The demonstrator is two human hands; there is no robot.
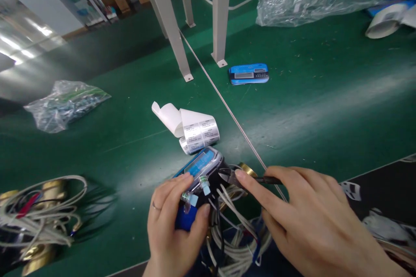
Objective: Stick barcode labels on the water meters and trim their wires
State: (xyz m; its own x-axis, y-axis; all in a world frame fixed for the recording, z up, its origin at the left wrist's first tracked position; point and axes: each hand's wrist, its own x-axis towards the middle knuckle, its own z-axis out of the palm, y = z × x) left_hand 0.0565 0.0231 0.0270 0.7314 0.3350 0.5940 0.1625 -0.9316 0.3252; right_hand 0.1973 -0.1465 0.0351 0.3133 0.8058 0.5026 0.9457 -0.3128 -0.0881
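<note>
In the head view, my left hand [172,227] grips a blue-and-black meter [203,163] above a green workbench [130,95], its fingers curled over the near side of the casing and its thumb pressed low against it. Two clear plastic seals with light-blue tabs [204,185] hang from the meter between those fingertips and the tool opposite. My right hand [308,218] is wrapped around dark-handled pliers [230,176], index finger stretched along the tool toward its metal nose, which sits at the meter's black side; I cannot tell whether the two touch. A coil of pale cables [240,242] hangs between the hands, beneath the pliers, and a brass fitting [247,169] shows just beyond the right index fingertip. Past the left fingertips, a partly unrolled strip of silver labels [201,134] lies near the meter; farther out rests a blue faceplate-like panel [248,73], near the foot of a pale metal leg [221,21]. Well to the left of the left fingers lie a zip bag of small parts [66,106] and, nearer me, a second cable bundle [42,216] with brass fittings. Far beyond the right fingers, crumpled clear plastic wrapping [312,2] stretches across the bench.
</note>
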